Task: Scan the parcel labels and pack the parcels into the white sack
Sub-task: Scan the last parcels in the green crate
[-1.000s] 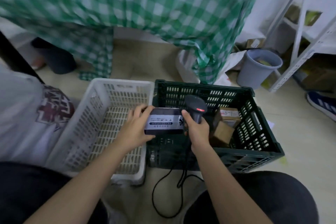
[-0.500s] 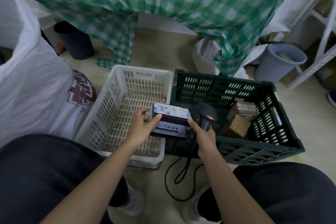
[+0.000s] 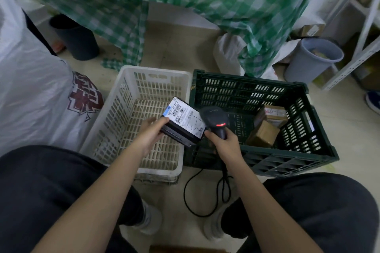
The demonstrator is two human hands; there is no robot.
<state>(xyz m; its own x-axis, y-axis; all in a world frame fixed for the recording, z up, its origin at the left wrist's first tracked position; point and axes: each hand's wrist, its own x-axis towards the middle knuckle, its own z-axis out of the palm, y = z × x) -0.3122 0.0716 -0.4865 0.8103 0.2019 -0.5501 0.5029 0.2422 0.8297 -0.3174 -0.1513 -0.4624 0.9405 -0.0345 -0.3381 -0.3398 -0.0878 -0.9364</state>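
Hands at work: the left hand (image 3: 148,136) clasps a small dark rigid box (image 3: 181,128), white label up, above the white slatted basket (image 3: 115,117); the right hand (image 3: 223,143) grasps a black corded scanner (image 3: 214,120). Light, stiff, best held by its short ends.

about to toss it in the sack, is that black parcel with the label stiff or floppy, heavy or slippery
The black parcel probably handles stiff: its edges stay straight and boxy in the left hand. It seems fairly light for its size, since that one hand holds it tilted by one end. Its dark sides look smooth, perhaps a little slippery, though the grip seems secure.
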